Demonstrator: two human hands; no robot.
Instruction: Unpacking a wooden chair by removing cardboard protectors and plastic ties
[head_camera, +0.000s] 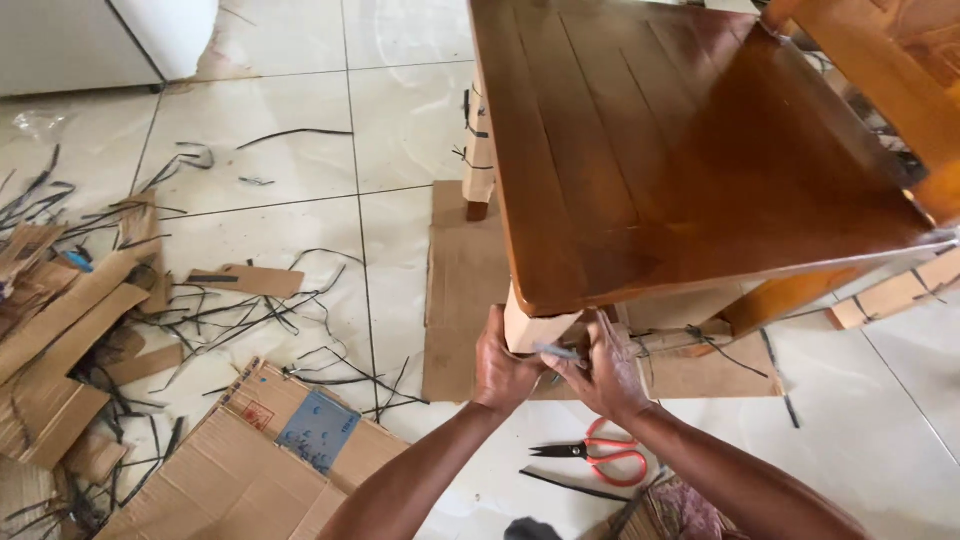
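Wrapped leg: lower centre of the frame, the chair (680, 150)'s front leg (527, 330) is in cardboard.
Left hand (503, 372): closed around that wrap.
Right hand (600, 375): fingers pinching a grey strip (560, 351) at the wrap.
Done: torn cardboard (70, 340) and black straps (250, 320) lie at left.
Left: 2 legs look covered.
Scissors (600, 455): idle on tiles, lower centre.

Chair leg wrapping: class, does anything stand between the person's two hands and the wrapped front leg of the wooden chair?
Nothing visible does. The left hand and the right hand are already on the wrapped chair leg, just under the seat's corner. The scissors lie on the floor behind them, out of the way.
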